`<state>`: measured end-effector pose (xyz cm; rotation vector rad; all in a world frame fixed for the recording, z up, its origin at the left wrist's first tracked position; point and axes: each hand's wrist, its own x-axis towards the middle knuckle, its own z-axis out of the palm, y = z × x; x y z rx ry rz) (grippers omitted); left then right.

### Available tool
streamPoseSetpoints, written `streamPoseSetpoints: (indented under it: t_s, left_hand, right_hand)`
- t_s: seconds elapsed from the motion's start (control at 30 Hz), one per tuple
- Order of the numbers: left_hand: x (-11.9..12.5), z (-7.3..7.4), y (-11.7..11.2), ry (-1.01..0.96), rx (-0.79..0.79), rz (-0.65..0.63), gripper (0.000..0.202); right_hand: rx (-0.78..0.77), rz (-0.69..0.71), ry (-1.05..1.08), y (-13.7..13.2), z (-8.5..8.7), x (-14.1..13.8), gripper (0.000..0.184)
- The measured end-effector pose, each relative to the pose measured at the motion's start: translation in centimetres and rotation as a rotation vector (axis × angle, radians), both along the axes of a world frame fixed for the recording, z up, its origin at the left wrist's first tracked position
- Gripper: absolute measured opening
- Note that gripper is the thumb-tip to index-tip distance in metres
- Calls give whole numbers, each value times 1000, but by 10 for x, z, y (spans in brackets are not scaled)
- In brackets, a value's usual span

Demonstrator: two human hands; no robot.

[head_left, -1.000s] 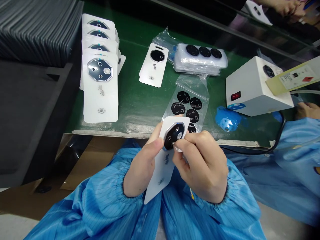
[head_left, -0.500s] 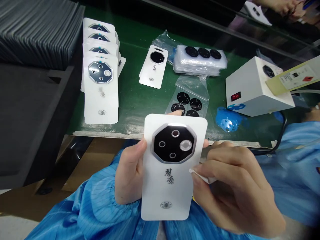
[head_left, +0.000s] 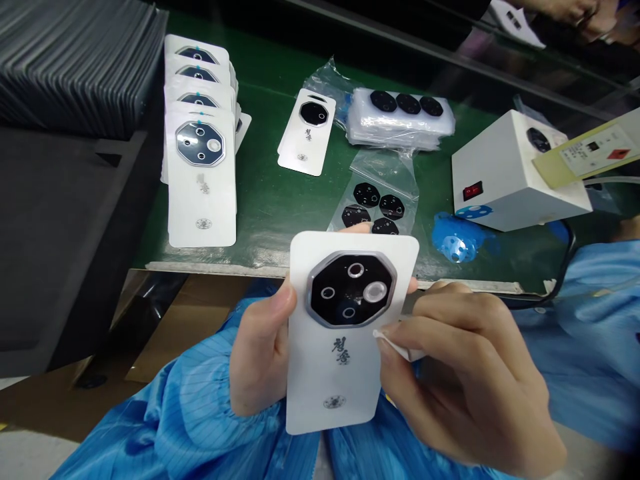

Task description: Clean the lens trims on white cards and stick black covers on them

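My left hand [head_left: 260, 353] grips a white phone back cover [head_left: 345, 373] upright above my lap, thumb on its left edge, fingertips showing at its top and right edge. The cover carries a black octagonal camera plate [head_left: 351, 291] with several lens rings. My right hand [head_left: 465, 387] is closed in a pinch on a small white wipe [head_left: 395, 345], whose tip touches the cover's right edge just below the camera plate.
A green mat [head_left: 280, 193] holds a stack of finished white covers [head_left: 200, 173] at the left, a lone cover [head_left: 307, 131], bags of black octagonal plates [head_left: 373, 203] [head_left: 400, 117], blue film pieces [head_left: 455, 240] and a white box [head_left: 510, 177] with a red switch. Dark trays [head_left: 75, 60] are stacked far left. Another person's blue sleeve [head_left: 595, 320] is at the right.
One second ago the cover was tilted and low while my right hand rubbed its camera plate. Now it is raised, facing me, and the wipe sits at its right edge.
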<state>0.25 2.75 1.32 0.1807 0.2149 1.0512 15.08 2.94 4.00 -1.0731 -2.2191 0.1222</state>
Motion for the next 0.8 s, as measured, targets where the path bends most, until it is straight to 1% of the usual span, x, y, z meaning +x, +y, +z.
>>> streamPoseSetpoints:
  t_s: [0.1, 0.17, 0.27, 0.4, 0.6, 0.7, 0.77, 0.8]
  left_hand:
    - [4, -1, 0, 15, 38, 61, 47]
    - [6, -1, 0, 40, 65, 78, 50]
    - [5, -3, 0, 140, 95, 49, 52]
    - [0, -7, -3, 296, 91, 29, 51]
    - [0, -9, -4, 238, 154, 14, 41]
    - [4, -10, -4, 248, 198, 97, 38]
    - [7, -11, -5, 267, 221, 165, 38]
    - [8, -11, -6, 265, 225, 179, 39]
  right_hand:
    - [-17, -44, 91, 2, -1, -6, 13]
    - [-9, -50, 79, 3, -3, -10, 14]
    - [17, -54, 83, 5, -8, -14, 12]
    - [32, -72, 82, 6, -13, -16, 11]
    - [33, -82, 63, 6, -13, -16, 11]
    - [9, -61, 31, 7, -12, -16, 13]
    - [0, -57, 8, 8, -12, -16, 13]
    - [1, -62, -3, 9, -12, -17, 13]
